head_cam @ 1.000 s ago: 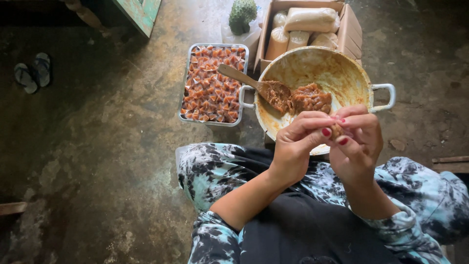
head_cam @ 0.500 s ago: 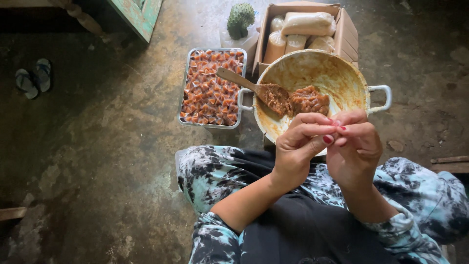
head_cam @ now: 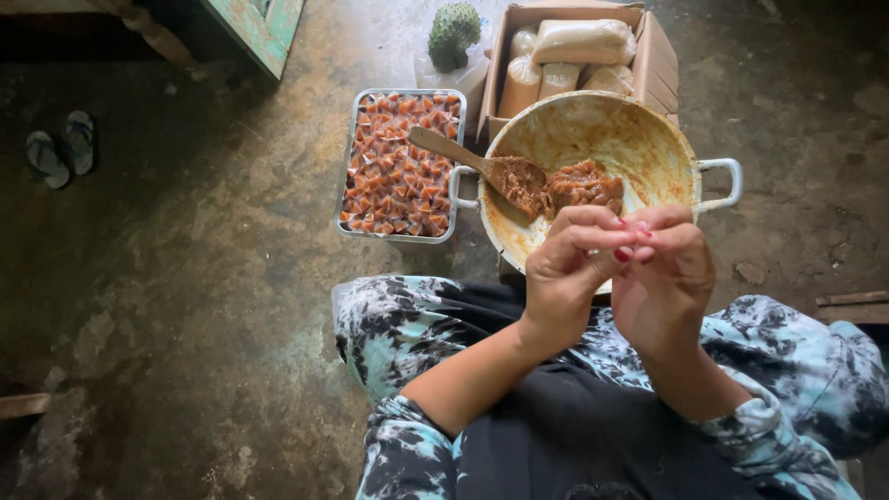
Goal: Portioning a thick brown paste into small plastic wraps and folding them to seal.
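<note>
My left hand (head_cam: 572, 268) and right hand (head_cam: 665, 273) meet fingertip to fingertip over the near rim of the pan (head_cam: 648, 139), fingers pinched narrow around something too small and too hidden to make out. The pan is round, cream-coloured, two-handled, its inner wall smeared with brown residue. Inside it lies a lump of reddish-brown paste (head_cam: 582, 185), coarse and sticky, with a wooden spoon (head_cam: 463, 156) resting against it. Just left of the pan stands a rectangular metal tray (head_cam: 346, 167) packed with small orange-brown wrapped pieces (head_cam: 400, 167). Behind the pan sits a cardboard box (head_cam: 659, 56) of pale filled bags (head_cam: 582, 39); beside the box, a green spiky fruit (head_cam: 453, 32).
</note>
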